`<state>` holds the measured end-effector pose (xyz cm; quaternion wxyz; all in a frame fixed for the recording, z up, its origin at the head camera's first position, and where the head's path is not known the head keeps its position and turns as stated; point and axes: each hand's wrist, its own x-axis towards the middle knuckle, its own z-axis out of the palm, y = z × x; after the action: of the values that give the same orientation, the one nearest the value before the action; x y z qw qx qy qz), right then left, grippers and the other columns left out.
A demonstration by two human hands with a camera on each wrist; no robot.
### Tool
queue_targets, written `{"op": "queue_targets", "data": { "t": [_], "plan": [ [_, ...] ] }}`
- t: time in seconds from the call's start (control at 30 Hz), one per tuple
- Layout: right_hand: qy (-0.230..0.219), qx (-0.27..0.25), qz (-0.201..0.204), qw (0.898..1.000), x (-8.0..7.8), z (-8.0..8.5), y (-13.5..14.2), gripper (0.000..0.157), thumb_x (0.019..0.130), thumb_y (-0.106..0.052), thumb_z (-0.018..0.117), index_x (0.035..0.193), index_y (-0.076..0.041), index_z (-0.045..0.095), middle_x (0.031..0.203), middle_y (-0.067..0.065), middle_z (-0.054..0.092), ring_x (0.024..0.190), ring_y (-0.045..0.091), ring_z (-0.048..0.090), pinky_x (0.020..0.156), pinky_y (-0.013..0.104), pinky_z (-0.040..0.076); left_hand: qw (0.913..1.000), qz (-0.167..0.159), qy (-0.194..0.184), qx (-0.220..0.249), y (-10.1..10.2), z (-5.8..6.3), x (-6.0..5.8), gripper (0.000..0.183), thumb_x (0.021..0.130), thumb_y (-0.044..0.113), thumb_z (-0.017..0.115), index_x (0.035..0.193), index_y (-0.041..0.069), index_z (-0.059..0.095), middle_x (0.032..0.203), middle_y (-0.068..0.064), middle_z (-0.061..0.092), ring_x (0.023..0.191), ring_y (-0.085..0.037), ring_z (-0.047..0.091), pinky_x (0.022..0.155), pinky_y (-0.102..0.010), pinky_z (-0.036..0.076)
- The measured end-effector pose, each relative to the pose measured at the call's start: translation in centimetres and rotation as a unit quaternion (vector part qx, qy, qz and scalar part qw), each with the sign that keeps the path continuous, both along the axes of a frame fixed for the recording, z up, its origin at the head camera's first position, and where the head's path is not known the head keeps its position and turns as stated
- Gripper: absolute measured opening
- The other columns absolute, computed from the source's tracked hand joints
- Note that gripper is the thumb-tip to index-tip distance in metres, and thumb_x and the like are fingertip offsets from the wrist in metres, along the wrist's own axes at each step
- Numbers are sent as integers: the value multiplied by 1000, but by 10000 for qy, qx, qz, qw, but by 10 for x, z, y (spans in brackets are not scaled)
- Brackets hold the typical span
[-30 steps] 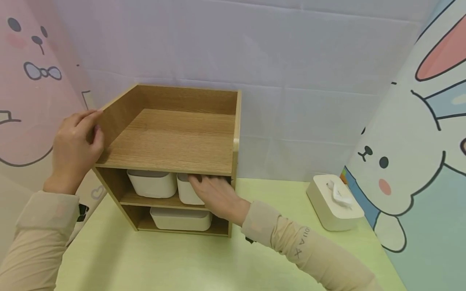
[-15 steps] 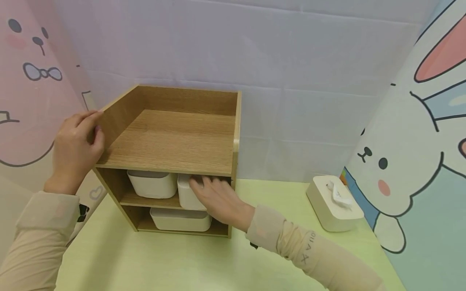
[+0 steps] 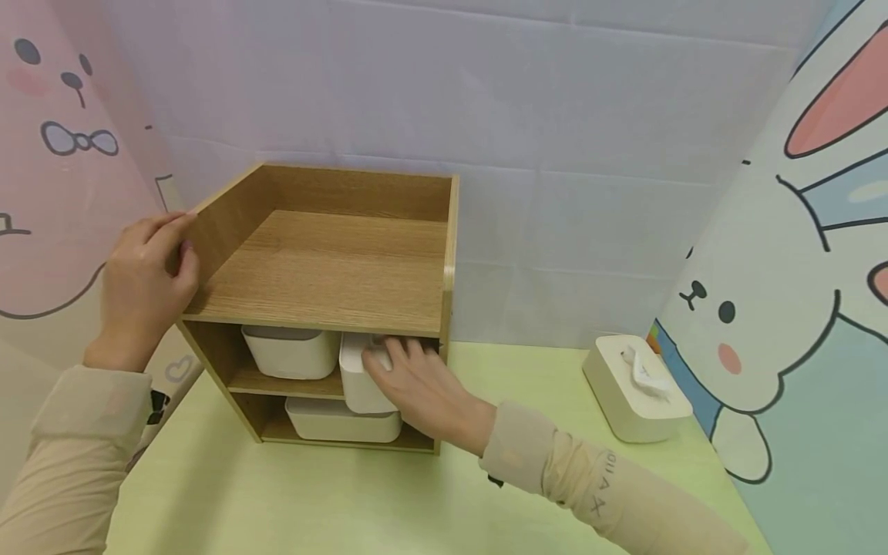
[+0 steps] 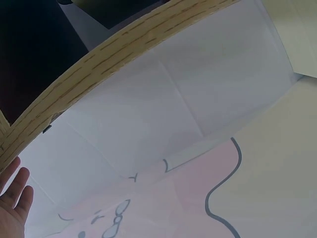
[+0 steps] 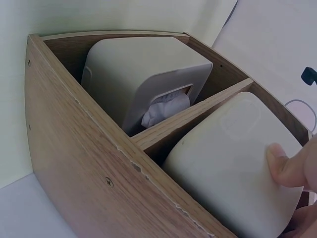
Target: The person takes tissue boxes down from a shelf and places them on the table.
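A small wooden shelf unit [image 3: 333, 270] stands on the table. My left hand [image 3: 142, 285] grips its left side panel near the front; in the left wrist view its fingers [image 4: 24, 198] lie along the panel's outside. At the middle shelf my right hand [image 3: 430, 393] holds a white storage bin [image 3: 362, 385], which juts out past the shelf's front edge. The thumb [image 5: 283, 166] presses on the bin's front in the right wrist view, while the other fingers are mostly hidden. A second white bin [image 3: 294, 356] sits to its left on the same shelf.
A wide white bin [image 3: 326, 424] stands on the bottom shelf; crumpled white material [image 5: 168, 108] shows in its opening in the right wrist view. A white tissue box [image 3: 624, 401] is at the right on the pale green table [image 3: 333, 501]. Cartoon-printed cloth hangs around.
My right hand has drawn the right-hand bin forward out of the middle shelf, so it overlaps the lower bin more in the head view. My left hand has stayed at the side panel.
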<state>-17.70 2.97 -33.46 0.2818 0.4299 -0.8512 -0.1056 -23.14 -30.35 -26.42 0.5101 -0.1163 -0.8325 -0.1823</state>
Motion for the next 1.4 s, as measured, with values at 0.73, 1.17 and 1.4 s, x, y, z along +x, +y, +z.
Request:
{"op": "queue_targets", "data": {
  "t": [0.73,1.17,1.4],
  "plan": [
    [-153,-27,387,9991,17,2,15,51,74,-6,61,119,-16,40,113,12,50,97,30,51,71,33,53,10000,23,-62,14,-2,-1,0,32,84,8,48,111,1,64,106,-22,62,98,-44,53,85,-52,41],
    [-213,-182,820,9962,24,2,22,51,68,4,56,112,-16,42,109,11,51,104,33,50,86,43,52,10000,24,-13,36,-1,-1,1,31,84,8,48,109,1,65,105,-22,62,96,-44,53,82,-53,41],
    [-27,-280,1085,9937,27,1,30,46,70,-5,64,110,-16,44,106,10,53,102,31,50,89,42,49,10000,44,-64,-30,0,0,0,32,84,7,47,110,0,64,105,-22,62,94,-44,54,80,-53,41]
  ]
}}
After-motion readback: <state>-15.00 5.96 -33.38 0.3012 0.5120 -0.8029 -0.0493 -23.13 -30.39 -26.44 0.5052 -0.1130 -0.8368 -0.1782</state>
